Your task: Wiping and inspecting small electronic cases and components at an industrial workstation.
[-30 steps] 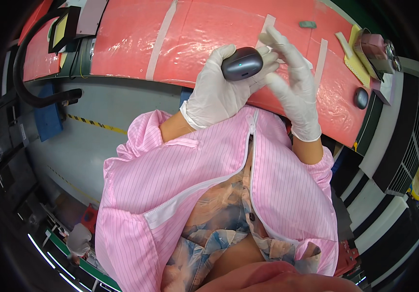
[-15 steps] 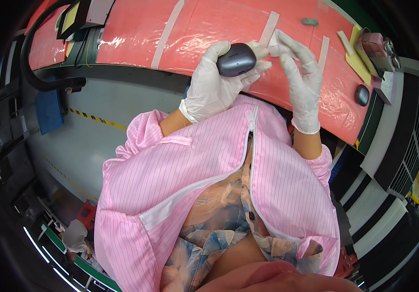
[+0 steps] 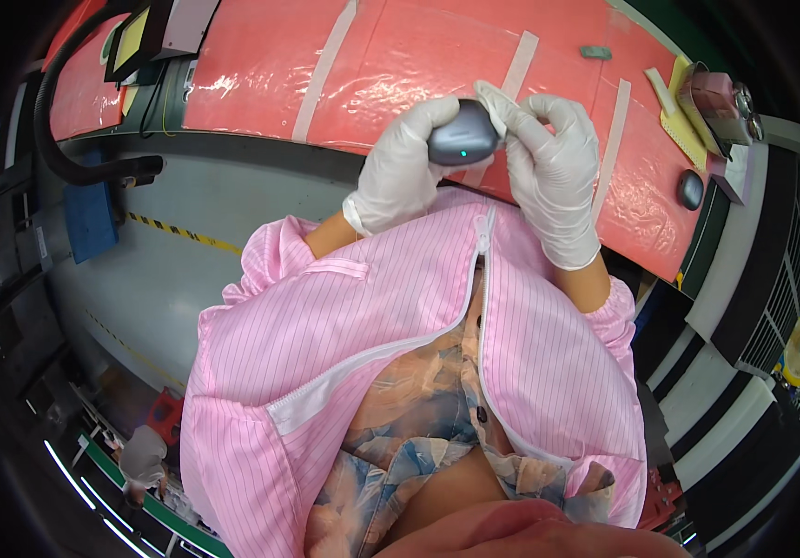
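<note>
At the frame's upper centre, the white-gloved left hand (image 3: 398,167) curls its fingers (image 3: 434,113) round a glossy blue-grey oval case (image 3: 463,135); the white-gloved right hand (image 3: 556,166) pinches thin white cloth (image 3: 490,99) against its right edge.

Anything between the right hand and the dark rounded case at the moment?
Only what looks like a thin white cloth, pinched in the right hand at the right edge of the dark case, which the left hand holds. Nothing else visible stands between them.
</note>
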`<action>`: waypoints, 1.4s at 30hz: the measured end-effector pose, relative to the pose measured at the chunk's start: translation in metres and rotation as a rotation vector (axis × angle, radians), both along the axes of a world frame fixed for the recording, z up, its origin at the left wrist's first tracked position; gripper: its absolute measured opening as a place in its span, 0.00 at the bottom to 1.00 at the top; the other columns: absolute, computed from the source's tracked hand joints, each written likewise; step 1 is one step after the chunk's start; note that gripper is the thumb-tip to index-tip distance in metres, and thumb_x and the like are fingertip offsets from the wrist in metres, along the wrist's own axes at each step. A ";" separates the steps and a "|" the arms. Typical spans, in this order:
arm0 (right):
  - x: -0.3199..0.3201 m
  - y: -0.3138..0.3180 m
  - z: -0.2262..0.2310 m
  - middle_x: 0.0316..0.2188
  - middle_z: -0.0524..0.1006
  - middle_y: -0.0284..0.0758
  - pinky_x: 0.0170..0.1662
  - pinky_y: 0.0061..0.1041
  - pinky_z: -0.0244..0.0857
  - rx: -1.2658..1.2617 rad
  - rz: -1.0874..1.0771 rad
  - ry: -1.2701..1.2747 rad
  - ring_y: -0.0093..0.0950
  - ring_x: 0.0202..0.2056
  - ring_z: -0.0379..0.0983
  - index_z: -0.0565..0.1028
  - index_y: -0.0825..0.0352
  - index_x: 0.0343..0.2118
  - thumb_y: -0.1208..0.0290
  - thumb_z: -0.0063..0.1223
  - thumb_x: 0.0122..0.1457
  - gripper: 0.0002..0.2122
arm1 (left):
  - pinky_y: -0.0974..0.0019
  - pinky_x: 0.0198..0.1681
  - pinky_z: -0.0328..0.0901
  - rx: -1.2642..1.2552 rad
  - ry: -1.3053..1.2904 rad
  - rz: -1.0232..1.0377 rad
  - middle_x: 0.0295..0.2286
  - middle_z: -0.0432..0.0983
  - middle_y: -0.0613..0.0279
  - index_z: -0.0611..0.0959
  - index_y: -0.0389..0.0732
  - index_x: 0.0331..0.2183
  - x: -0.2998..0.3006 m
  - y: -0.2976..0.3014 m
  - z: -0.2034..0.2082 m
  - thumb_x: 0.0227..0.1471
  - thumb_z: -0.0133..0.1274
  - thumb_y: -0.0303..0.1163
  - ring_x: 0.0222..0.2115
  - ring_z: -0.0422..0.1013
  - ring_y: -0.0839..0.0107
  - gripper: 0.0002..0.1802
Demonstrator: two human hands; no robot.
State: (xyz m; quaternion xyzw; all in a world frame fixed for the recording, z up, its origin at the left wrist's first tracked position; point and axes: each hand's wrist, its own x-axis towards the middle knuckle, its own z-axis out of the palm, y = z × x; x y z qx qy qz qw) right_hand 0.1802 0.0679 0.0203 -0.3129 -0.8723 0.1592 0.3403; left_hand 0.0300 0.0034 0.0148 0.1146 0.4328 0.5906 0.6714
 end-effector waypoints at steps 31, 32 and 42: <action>0.033 0.032 -0.010 0.31 0.74 0.37 0.37 0.31 0.66 -0.049 -0.114 -0.222 0.36 0.33 0.71 0.77 0.62 0.42 0.79 0.58 0.43 0.19 | 0.66 0.55 0.59 0.792 0.937 -0.031 0.56 0.60 0.48 0.49 0.39 0.62 0.002 0.016 -0.004 0.39 0.52 0.13 0.55 0.63 0.60 0.50; 0.031 0.030 -0.005 0.31 0.74 0.37 0.37 0.31 0.66 -0.047 -0.124 -0.221 0.36 0.33 0.71 0.77 0.62 0.42 0.79 0.58 0.43 0.19 | 0.66 0.55 0.59 0.798 0.934 -0.038 0.56 0.60 0.48 0.49 0.39 0.62 0.004 0.017 -0.003 0.39 0.52 0.13 0.55 0.63 0.60 0.50; 0.037 -0.005 -0.027 0.47 0.73 0.36 0.53 0.29 0.62 -0.852 0.127 0.814 0.29 0.50 0.68 0.68 0.68 0.53 0.66 0.60 0.54 0.24 | 0.67 0.50 0.64 0.561 0.910 -0.348 0.49 0.71 0.51 0.64 0.34 0.56 0.014 0.032 0.015 0.49 0.60 0.36 0.50 0.68 0.67 0.37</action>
